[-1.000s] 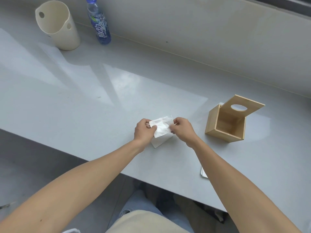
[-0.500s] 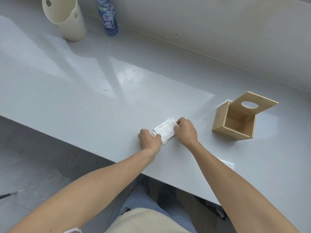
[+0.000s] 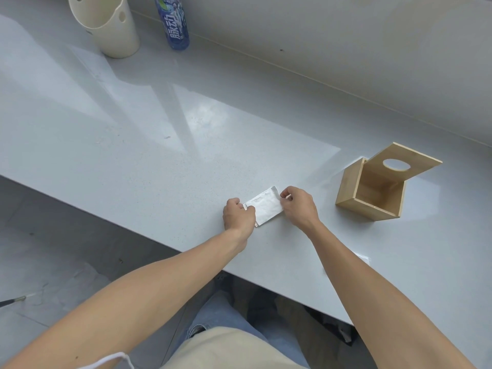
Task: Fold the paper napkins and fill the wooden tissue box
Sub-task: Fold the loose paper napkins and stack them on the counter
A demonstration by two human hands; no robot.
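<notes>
**Napkin pinned flat, fold at risk of slipping**

Napkin lies folded on the table, held at both short ends. The left hand presses its fingers together onto the 8 o'clock end of the paper; the right hand has its fingers curled and pinched at the 2 o'clock corner, though whether they clamp the paper or only rest on it I cannot tell.

Thin paper on a glossy surface may slide or spring open if either hand lifts first, so the crease could come out crooked. A layer edge peeks out at the near side, suggesting the halves are not quite aligned.

Out at 3 o'clock, well apart, the wooden tissue box lies on its side, lid swung open; a loosely folded piece could snag on its rim. More white paper shows beside the right forearm at 5 o'clock.
</notes>
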